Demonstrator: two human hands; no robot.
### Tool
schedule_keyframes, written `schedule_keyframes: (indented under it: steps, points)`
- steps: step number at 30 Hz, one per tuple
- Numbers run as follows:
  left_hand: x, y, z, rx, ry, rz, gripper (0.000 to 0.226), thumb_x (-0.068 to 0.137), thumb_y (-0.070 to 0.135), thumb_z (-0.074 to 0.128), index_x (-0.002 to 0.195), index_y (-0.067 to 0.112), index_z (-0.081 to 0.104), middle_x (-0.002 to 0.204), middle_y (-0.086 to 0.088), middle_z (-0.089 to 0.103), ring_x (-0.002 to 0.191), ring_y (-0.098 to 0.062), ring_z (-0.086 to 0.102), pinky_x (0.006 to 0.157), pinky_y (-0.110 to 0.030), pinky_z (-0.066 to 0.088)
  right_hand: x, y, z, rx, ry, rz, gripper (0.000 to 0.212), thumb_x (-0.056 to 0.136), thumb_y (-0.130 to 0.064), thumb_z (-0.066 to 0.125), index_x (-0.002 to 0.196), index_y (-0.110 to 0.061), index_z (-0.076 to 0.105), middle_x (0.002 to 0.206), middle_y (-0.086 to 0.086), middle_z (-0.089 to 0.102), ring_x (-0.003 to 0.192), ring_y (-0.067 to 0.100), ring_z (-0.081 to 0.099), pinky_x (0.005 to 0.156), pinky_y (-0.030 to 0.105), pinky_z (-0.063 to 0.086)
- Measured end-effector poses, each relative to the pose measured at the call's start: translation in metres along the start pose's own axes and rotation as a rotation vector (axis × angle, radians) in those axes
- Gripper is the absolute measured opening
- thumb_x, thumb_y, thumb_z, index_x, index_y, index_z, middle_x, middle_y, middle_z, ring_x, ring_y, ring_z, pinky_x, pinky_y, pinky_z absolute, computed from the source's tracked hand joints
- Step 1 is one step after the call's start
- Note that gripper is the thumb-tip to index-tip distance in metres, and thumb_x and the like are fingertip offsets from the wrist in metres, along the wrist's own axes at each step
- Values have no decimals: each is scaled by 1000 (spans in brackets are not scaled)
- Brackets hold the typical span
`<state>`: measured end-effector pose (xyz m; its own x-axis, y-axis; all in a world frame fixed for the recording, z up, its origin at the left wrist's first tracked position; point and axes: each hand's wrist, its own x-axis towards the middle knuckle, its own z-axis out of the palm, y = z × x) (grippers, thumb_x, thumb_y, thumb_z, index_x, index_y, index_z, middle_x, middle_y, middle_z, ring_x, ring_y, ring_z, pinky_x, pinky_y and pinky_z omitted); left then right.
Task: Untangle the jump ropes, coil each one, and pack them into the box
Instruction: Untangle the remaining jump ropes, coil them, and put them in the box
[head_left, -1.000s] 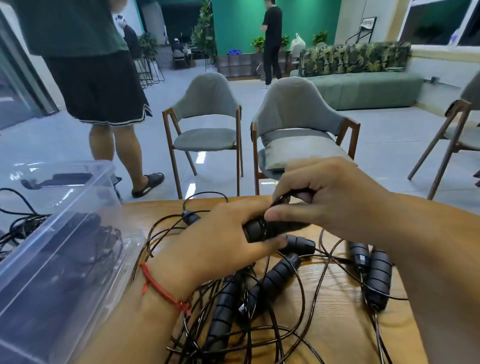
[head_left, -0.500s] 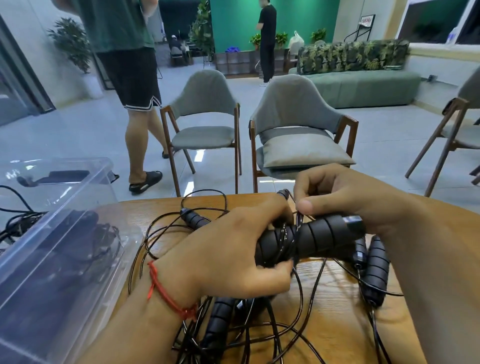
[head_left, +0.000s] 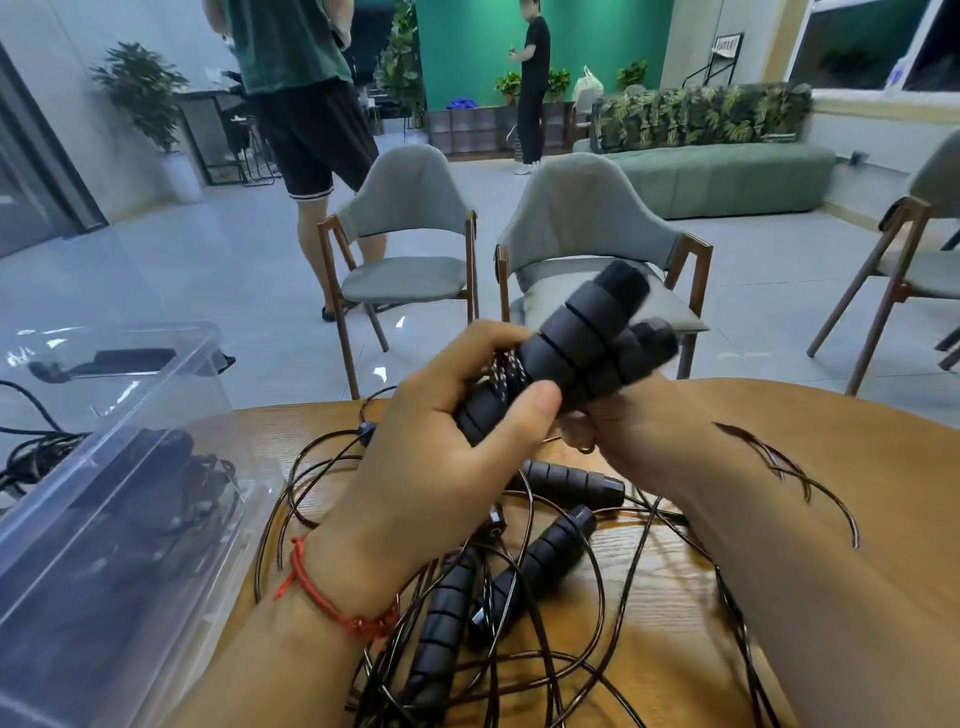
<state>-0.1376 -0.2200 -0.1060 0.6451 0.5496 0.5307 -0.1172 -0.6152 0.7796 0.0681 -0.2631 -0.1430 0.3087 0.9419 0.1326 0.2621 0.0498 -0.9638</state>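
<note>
The left hand (head_left: 457, 431) grips a pair of black foam handles (head_left: 582, 332) with cord (head_left: 506, 371) wound round them, thumb curled over the front; the right hand (head_left: 618, 436) sits against their underside, fingers hidden, so I cannot tell whether it grips; the handles' long axis slants up and away from the box (head_left: 130, 467), which lies left of both hands, nearer the left; loose jump ropes (head_left: 519, 597) sprawl on the counter (head_left: 291, 431) right of the box; no writing is legible.

Right hand (head_left: 631, 434), apparently behind blurred handles (head_left: 582, 338)
</note>
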Motion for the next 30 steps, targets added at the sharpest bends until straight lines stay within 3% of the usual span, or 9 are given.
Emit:
schedule_keyframes:
  steps: [2, 5, 6, 11, 16, 19, 22, 26, 30]
  points:
    - [2, -3, 0, 55, 95, -19, 11, 103, 28, 65, 114, 27, 66, 78, 3, 65, 66, -13, 65, 59, -21, 51, -2, -12, 6, -3, -16, -72, 29, 94, -30, 63, 67, -23, 70, 58, -6, 57, 54, 14, 47, 58, 32, 37]
    - [5, -8, -4, 121, 211, -47, 9, 105, 34, 63, 114, 31, 62, 81, -3, 66, 69, -22, 67, 61, -38, 58, -8, -25, 16, -85, -76, -171, 20, 106, -40, 62, 107, -22, 70, 73, -9, 62, 65, 8, 54, 64, 29, 43]
    - [6, -8, -5, 130, 237, -64, 11, 104, 38, 63, 114, 34, 60, 83, -3, 66, 70, -23, 68, 64, -43, 60, -8, -22, 16, -149, -61, -179, 15, 107, -40, 61, 111, -28, 69, 76, -11, 63, 68, 6, 56, 66, 28, 45]
    - [10, -15, -10, 259, 349, -126, 27, 102, 50, 60, 121, 36, 48, 88, 15, 66, 76, -7, 67, 61, -14, 50, -21, -36, 24, -677, 48, -276, 21, 107, -51, 54, 105, -35, 67, 79, -11, 65, 73, 6, 60, 63, 29, 40]
    - [11, -31, -20, 486, 313, -194, 43, 103, 51, 60, 140, 39, 42, 122, 6, 51, 95, -5, 60, 70, -17, 47, -36, -58, 22, -910, 110, -485, 18, 107, -48, 56, 104, -34, 67, 80, -14, 63, 73, 8, 57, 63, 28, 36]
    - [12, -35, -27, 504, 212, -270, 50, 104, 56, 54, 150, 45, 40, 127, 7, 48, 98, -3, 57, 73, -14, 40, -38, -69, 8, -856, 237, -580, 21, 105, -50, 59, 97, -33, 69, 76, -14, 57, 71, 9, 53, 62, 31, 41]
    - [11, -33, -18, 510, 74, -244, 50, 100, 63, 55, 147, 51, 43, 122, 8, 51, 102, -4, 59, 79, -21, 46, -36, -71, 0, -742, 281, -585, 20, 103, -48, 62, 95, -31, 70, 73, -16, 54, 71, 12, 53, 63, 38, 46]
    - [8, -31, -5, 593, -34, -233, 51, 90, 74, 60, 136, 55, 50, 118, 16, 54, 110, -8, 59, 92, -38, 55, -35, -72, -6, -715, 129, -575, 23, 101, -48, 65, 93, -28, 75, 75, -12, 63, 75, 14, 60, 65, 42, 50]
    - [7, -25, -11, 651, -53, -237, 48, 86, 77, 60, 128, 54, 56, 109, 18, 58, 104, -8, 59, 86, -39, 55, -38, -80, -15, -602, -58, -539, 19, 101, -43, 71, 90, -28, 76, 74, -3, 67, 73, 22, 64, 64, 46, 51]
